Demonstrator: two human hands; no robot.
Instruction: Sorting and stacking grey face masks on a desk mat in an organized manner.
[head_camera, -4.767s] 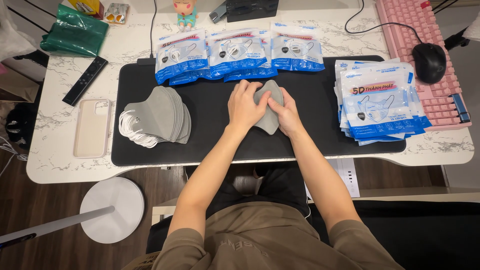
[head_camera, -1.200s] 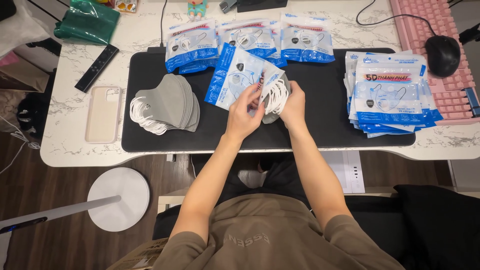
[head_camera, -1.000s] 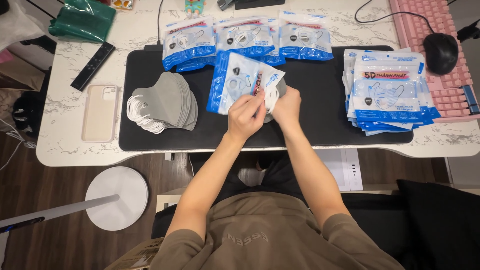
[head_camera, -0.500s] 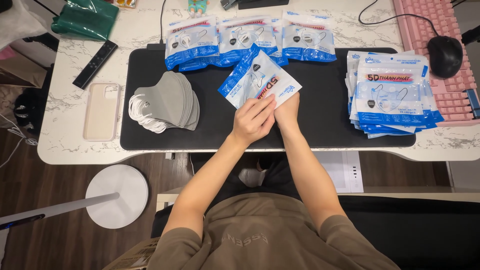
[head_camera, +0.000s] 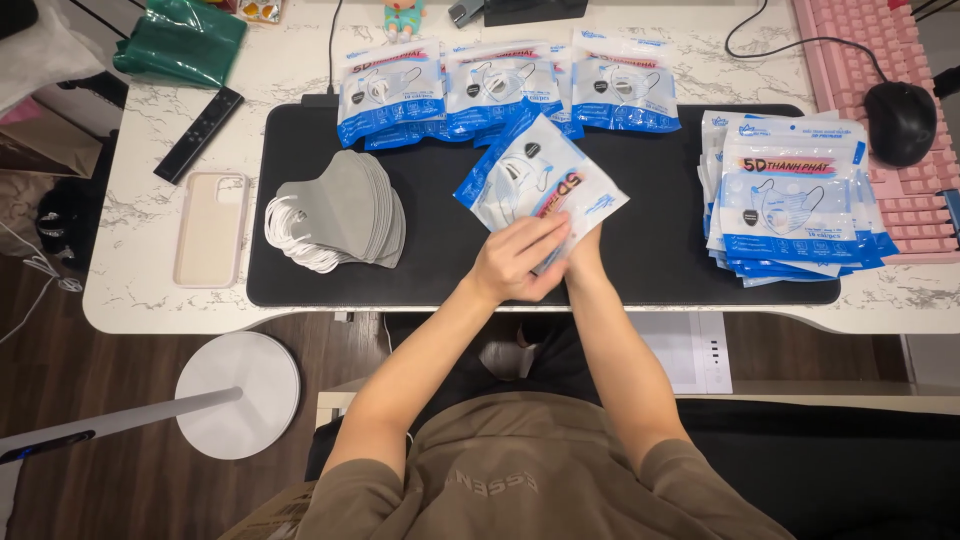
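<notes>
On the black desk mat (head_camera: 440, 270), things run left to right like this. At its left side lies a pile of grey masks (head_camera: 345, 210) with white loops. Near the middle, the left hand (head_camera: 515, 262) is closed over the lower edge of a blue and white mask pouch (head_camera: 535, 185), fingers on top. The right hand (head_camera: 585, 245) is just beside it, mostly hidden under the pouch, so its grip cannot be told. At the mat's right side sits a stack of pouches (head_camera: 790, 200).

To do this well, the person should likely keep the pouch flat, pinch its open edge with both hands, and press along it evenly.

Half a second ago the pouch sat a bit higher in the hands. A second ago a grey mask still showed at its mouth. Now none shows.
</notes>
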